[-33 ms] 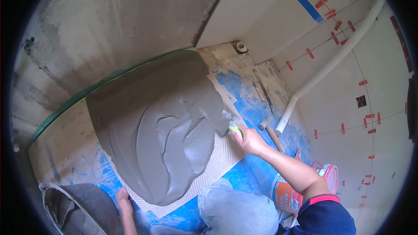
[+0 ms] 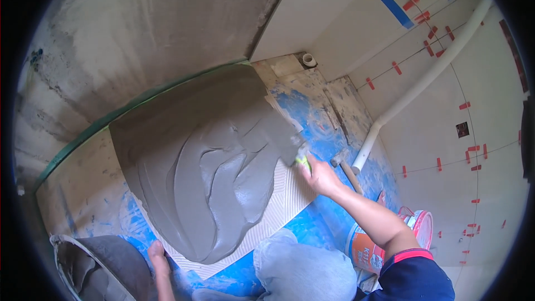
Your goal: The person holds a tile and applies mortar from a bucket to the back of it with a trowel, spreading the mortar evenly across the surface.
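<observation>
Right hand (image 2: pixel 320 178): fingers curled tight round the yellow-green handle of a trowel (image 2: pixel 302 160). The trowel is at the right edge of the grey mortar (image 2: pixel 206 150); its blade is hard to make out (smeared, much the same grey as the spread). Handle partly covered by the fingers.

Left hand (image 2: pixel 157 249): low in view, between the dark bucket and the lower-left edge of the ribbed panel (image 2: pixel 290 189). Fingertips poorly resolved; cannot tell how far they are open, whether they grip anything, or whether they touch the panel edge.

Panel: mostly hidden under mortar; bare ridges show along the right and lower margins. A trousered leg (image 2: pixel 306 267) is cut off by the lower edge of view.

Containers: the dark bucket (image 2: pixel 125 256), lower left, is tilted, mouth toward the left, with grey paste (image 2: pixel 89 273) inside; its base is cut off. An orange-and-white bucket (image 2: pixel 363 245), lower right, is partly hidden behind the right forearm; contents cannot be made out. A hammer (image 2: pixel 350 177) lies on the blue-stained floor (image 2: pixel 323 226), near the lower end of a white pipe (image 2: pixel 390 114).
</observation>
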A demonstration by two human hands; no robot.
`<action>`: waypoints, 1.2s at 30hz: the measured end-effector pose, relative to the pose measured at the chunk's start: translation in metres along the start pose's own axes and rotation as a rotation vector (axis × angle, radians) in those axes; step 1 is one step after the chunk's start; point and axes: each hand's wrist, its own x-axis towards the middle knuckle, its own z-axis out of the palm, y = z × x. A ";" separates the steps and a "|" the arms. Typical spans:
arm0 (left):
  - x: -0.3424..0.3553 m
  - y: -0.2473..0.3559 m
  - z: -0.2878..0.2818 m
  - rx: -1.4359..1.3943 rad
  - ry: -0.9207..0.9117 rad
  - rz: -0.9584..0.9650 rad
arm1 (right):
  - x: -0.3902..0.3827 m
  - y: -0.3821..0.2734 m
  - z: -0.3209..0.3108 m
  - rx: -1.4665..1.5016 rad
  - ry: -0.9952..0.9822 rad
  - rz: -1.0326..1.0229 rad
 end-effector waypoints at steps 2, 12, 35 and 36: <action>0.000 -0.003 -0.003 0.010 0.009 -0.020 | 0.017 0.003 -0.003 0.085 0.042 0.131; -0.003 0.008 0.004 0.401 0.093 0.002 | 0.066 0.042 0.017 0.177 0.184 0.174; -0.003 -0.006 0.002 0.324 0.098 -0.050 | 0.143 -0.002 -0.010 0.182 0.329 0.032; -0.002 -0.005 0.003 0.332 0.090 -0.050 | 0.161 -0.007 -0.025 0.306 0.224 -0.051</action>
